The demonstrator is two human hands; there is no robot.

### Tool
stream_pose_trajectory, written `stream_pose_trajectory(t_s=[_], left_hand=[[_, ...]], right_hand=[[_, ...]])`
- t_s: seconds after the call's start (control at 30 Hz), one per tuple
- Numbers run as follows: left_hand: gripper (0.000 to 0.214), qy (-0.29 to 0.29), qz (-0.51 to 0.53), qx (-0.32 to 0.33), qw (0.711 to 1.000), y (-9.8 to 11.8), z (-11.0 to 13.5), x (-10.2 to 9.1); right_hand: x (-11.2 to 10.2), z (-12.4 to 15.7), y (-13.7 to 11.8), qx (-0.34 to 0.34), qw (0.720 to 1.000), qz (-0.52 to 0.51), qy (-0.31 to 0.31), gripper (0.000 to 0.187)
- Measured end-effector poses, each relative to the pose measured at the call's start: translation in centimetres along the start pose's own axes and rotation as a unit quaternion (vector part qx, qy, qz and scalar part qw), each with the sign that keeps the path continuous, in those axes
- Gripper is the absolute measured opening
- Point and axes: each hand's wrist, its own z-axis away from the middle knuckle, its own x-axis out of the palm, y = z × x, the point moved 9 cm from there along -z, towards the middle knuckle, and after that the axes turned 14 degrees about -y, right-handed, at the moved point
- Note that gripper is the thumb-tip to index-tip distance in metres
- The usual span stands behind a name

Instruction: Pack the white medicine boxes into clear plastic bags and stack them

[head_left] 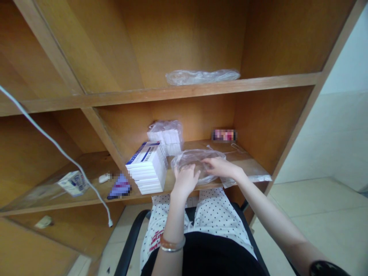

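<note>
A clear plastic bag [198,159] lies on the wooden shelf [244,159] in front of me. My left hand [185,179] rests at the bag's near left side, fingers curled onto the plastic. My right hand [221,166] lies on the bag's right side, fingers pinching the plastic. A stack of white boxes with blue stripes [148,168] stands just left of my left hand. Behind it sits a plastic-wrapped bundle of white boxes [166,136].
Another clear bag [201,76] lies on the shelf above. A small carton [71,183], a white plug [104,178] and a white cable [57,147] are in the left compartment. A flat plastic bag [253,178] overhangs the shelf edge. I sit on a black chair [130,245].
</note>
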Motion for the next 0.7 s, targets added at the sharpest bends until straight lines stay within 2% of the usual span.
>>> stream_pose_trajectory(t_s=[0.13,0.23,0.3,0.43,0.53,0.6,0.7], left_hand=[[0.053,-0.059,-0.004,0.006,0.998,-0.3,-0.4,2.2],[0.047,-0.083,-0.009,-0.002,0.997,-0.7,-0.4,2.6],[0.037,-0.066,-0.016,0.006,0.998,-0.6,-0.3,2.1],[0.039,0.043,-0.014,0.075,0.996,1.0,0.3,-0.7],[0.036,0.098,0.001,0.097,0.990,1.7,0.7,-2.2],[0.033,0.095,0.038,0.109,0.989,1.7,0.7,-2.2],[0.034,0.058,0.076,0.122,0.988,1.5,0.2,-1.2]], right_hand=[[0.5,-0.1,0.0,0.003,1.000,-0.013,-0.018,0.054],[0.2,0.0,0.1,0.010,1.000,-0.010,-0.011,0.053],[0.1,0.0,0.3,0.015,1.000,-0.009,-0.006,0.052],[0.0,-0.1,0.4,0.018,1.000,-0.001,0.002,0.051],[0.1,-0.3,0.2,0.003,1.000,0.000,0.002,0.045],[0.3,-0.5,0.2,-0.003,1.000,-0.004,0.003,0.044],[0.8,-1.1,0.6,-0.014,1.000,-0.027,0.005,0.049]])
